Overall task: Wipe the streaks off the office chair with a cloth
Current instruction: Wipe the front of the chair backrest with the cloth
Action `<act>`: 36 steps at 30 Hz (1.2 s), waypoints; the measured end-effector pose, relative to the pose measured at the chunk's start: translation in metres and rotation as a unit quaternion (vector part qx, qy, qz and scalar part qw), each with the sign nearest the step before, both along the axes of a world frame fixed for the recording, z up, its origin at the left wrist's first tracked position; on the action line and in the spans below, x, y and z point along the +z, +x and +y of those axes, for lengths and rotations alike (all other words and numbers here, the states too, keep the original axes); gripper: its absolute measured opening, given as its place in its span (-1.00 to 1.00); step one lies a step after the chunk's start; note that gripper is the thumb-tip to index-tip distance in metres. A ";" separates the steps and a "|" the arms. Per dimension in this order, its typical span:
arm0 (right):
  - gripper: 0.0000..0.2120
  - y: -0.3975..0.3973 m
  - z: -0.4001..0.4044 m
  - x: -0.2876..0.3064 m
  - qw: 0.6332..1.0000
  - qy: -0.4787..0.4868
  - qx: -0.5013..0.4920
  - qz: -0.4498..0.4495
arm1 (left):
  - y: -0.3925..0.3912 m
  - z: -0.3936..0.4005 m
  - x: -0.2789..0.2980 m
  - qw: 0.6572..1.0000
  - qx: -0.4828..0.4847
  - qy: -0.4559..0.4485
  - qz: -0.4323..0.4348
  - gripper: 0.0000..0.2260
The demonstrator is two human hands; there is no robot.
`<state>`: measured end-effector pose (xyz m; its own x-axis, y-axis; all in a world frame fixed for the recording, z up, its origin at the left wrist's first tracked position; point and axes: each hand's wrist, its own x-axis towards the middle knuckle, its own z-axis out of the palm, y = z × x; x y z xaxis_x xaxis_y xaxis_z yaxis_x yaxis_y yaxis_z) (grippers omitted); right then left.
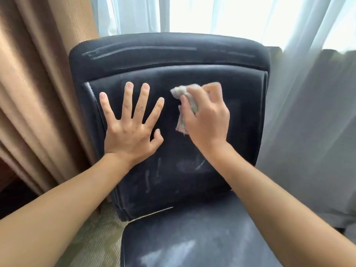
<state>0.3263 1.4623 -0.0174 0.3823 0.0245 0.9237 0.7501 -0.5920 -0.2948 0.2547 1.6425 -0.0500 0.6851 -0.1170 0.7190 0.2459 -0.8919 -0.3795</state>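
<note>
A black office chair stands with its backrest against a window, facing the camera, pale streaks running across the headrest band and more smudged low on the back panel, just above the seat. A crumpled whitish cloth is pressed to the upper middle of the back panel, below the headrest band. The right hand grips it, fingers curled over the top of the wad and thumb pinching its near side, with a loose tail of fabric hanging beneath the palm; the right forearm reaches in from the lower right corner, wrist bent slightly inward. Just beside the cloth, toward the chair's left edge as seen, the left hand lies flat against the backrest, fingers straight and fanned wide, thumb tucked toward the cloth, its arm stretching up from the lower left. The dusty seat shows pale patches. A tan drape hangs left of the chair; sheer white curtains hang behind and right of it. Patterned carpet lies under the chair's left side.
</note>
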 end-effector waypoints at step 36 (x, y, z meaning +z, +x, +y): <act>-0.91 0.006 -0.048 -0.129 0.958 -0.229 -0.014 0.173 | 0.016 -0.052 -0.015 0.998 -0.026 0.035 0.055 -0.30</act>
<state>0.3321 1.4142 -0.1466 0.6701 0.3821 0.6364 0.6365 -0.7369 -0.2278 0.2704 1.5904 -0.0649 0.7512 -0.2017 0.6284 0.1528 -0.8731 -0.4629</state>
